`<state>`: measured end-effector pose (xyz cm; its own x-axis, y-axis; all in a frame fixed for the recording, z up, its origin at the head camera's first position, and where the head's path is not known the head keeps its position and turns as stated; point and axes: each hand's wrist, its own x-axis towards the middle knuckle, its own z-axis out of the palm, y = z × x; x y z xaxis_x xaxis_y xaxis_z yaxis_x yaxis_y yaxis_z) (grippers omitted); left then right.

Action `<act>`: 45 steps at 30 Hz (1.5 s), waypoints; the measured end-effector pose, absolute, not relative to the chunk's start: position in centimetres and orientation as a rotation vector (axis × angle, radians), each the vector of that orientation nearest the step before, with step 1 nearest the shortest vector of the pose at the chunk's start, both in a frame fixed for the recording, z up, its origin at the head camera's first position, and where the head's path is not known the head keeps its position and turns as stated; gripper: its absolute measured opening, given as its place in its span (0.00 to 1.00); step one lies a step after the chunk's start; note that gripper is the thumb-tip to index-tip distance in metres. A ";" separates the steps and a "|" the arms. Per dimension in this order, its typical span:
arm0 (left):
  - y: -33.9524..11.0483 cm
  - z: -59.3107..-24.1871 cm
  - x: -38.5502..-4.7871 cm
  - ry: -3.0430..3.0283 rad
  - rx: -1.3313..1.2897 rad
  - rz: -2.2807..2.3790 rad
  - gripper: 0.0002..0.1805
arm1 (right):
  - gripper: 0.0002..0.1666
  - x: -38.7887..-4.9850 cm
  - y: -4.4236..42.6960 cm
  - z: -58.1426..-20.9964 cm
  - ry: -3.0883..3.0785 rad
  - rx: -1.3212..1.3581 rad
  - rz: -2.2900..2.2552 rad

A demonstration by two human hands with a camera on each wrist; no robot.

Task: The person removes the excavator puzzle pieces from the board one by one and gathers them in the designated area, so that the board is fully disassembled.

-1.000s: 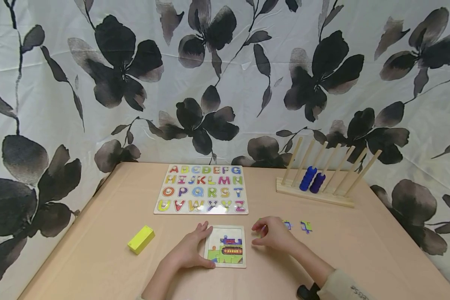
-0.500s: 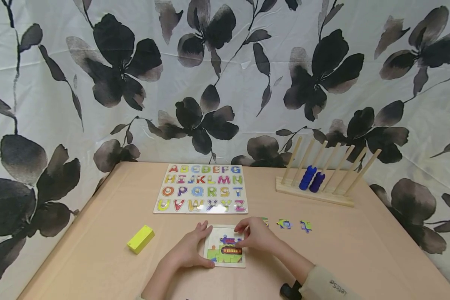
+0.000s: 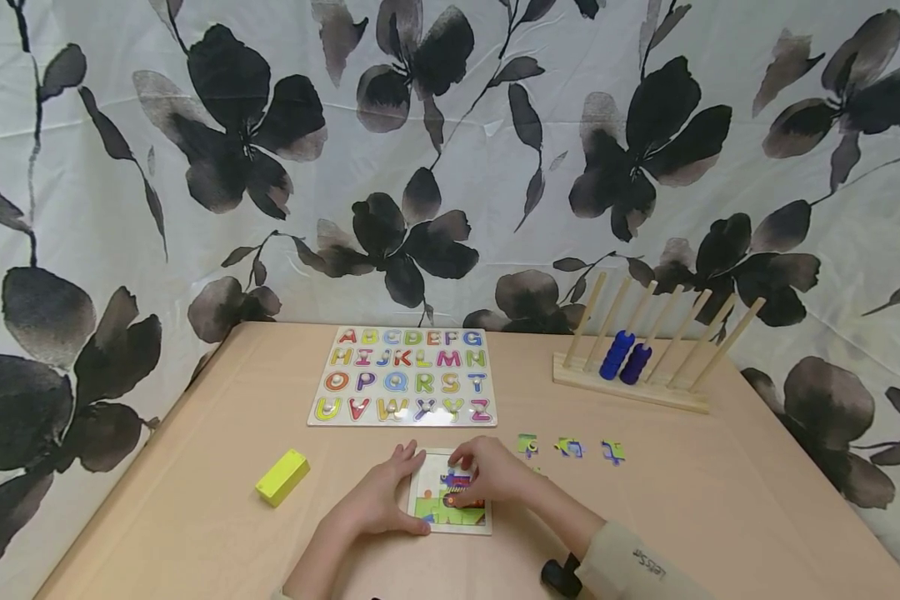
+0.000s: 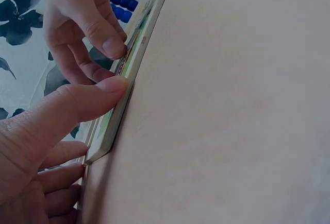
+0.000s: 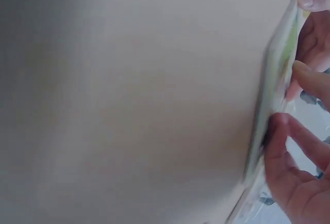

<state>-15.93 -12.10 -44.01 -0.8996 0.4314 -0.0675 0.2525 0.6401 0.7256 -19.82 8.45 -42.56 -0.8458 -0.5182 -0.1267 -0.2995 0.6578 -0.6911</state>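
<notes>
A small picture puzzle [image 3: 447,515] in a pale frame lies flat near the table's middle, with green ground and a purple and orange vehicle. My left hand [image 3: 378,500] holds its left side, thumb at the front corner and fingers along the edge. Over the picture, my right hand [image 3: 491,475] has thumb and index bent down in a pinch around a puzzle piece, mostly hidden by the fingers. In the left wrist view, the left thumb [image 4: 111,85] lies on the frame's edge, close to the right hand [image 4: 85,23].
Several loose puzzle pieces [image 3: 570,448] lie to the right of the frame. Behind it is an alphabet board [image 3: 402,383]. A wooden peg rack [image 3: 630,392] with blue and purple beads stands back right, a yellow block [image 3: 282,477] at left. A floral cloth [image 3: 450,167] hangs behind.
My right hand has moved left from beside the loose pieces to over the puzzle picture, uncovering pieces on the table. The left hand stays on the frame.
</notes>
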 end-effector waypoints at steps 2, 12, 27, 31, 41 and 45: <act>-12.1 -44.1 -16.0 2.628 0.561 1.106 0.52 | 0.25 -19.8 8.2 -42.4 2.568 -0.669 -0.926; -12.1 -44.2 -16.1 2.634 0.585 1.102 0.52 | 0.22 -19.4 7.8 -42.3 2.620 -0.679 -0.800; -12.2 -44.2 -16.1 2.625 0.557 1.108 0.52 | 0.22 -19.1 7.5 -42.2 2.619 -0.664 -0.830; -12.2 -44.2 -16.0 2.619 0.552 1.115 0.53 | 0.22 -19.1 7.4 -42.2 2.620 -0.668 -0.842; -12.1 -44.0 -16.0 2.616 0.555 1.112 0.52 | 0.20 -19.0 7.8 -42.8 2.603 -0.637 -0.920; -12.1 -44.0 -16.0 2.619 0.555 1.109 0.52 | 0.20 -19.0 7.9 -42.8 2.604 -0.654 -0.942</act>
<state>-15.99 -12.05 -44.04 -0.8981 0.4336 -0.0737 0.2489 0.6392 0.7277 -19.03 7.89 -42.82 -0.8531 -0.5082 -0.1184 -0.3148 0.6821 -0.6601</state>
